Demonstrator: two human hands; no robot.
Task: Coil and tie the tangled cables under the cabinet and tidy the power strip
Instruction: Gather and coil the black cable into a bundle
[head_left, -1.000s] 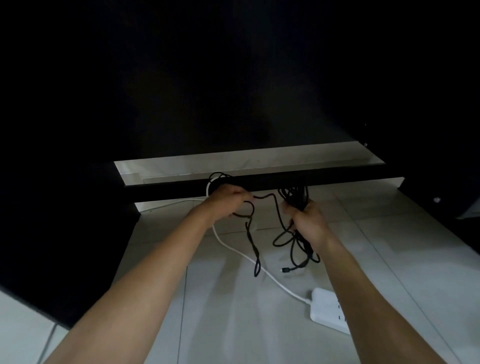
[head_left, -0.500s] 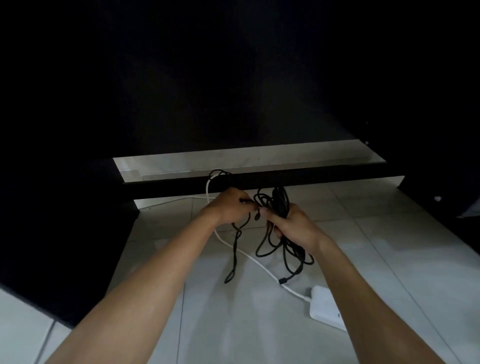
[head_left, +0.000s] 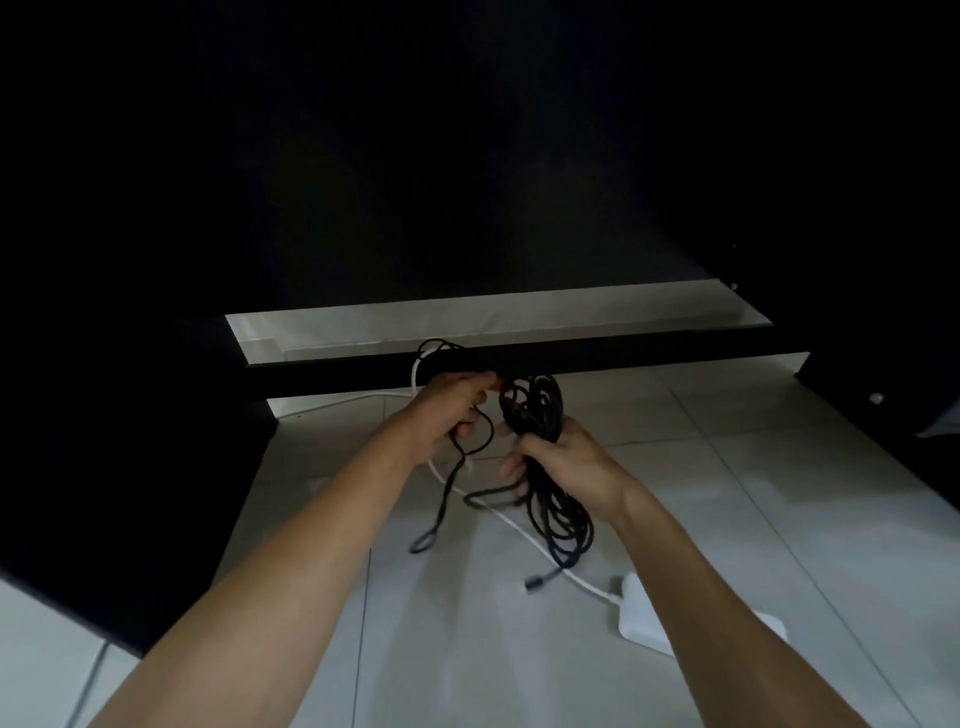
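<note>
At the frame's centre, a bundle of black cable (head_left: 535, 415) is gripped by the right hand (head_left: 563, 460). A loose strand (head_left: 470, 441) is pinched by the left hand (head_left: 449, 413). The white power strip (head_left: 641, 613) is seen lower right on the tiled floor (head_left: 467, 649).

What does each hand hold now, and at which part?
The right hand grips the black cable bundle around its middle. The left hand pinches a loose black strand near its upper end.
</note>
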